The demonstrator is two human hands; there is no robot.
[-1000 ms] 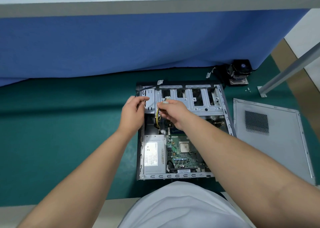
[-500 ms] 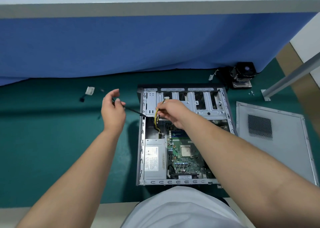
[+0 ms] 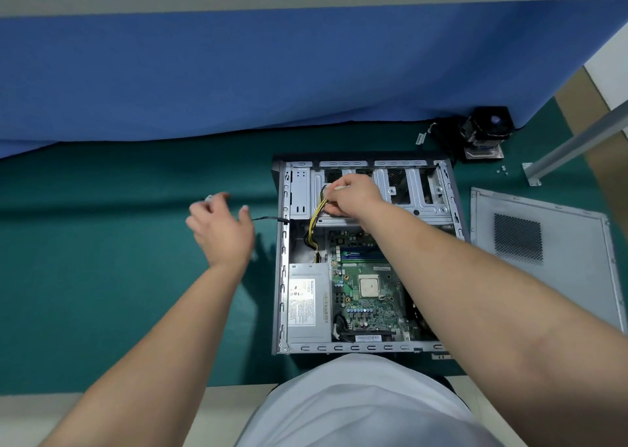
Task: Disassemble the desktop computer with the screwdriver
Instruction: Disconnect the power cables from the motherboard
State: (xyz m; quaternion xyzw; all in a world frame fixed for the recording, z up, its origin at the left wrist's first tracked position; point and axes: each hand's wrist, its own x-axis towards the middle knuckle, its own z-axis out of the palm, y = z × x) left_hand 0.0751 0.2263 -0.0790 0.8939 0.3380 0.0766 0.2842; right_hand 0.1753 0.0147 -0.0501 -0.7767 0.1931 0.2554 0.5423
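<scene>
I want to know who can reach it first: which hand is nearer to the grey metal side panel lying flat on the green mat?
The right hand. It is inside the open case, left of the grey metal side panel. The left hand is beyond the case's far side, over the mat.

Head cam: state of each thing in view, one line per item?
computer case: open, lying flat
side panel: off, flat beside the case
CPU cooler: out, on the mat
yellow cables: gripped by right hand
left hand: outside the case, blurred; thin black cable at its thumb
</scene>
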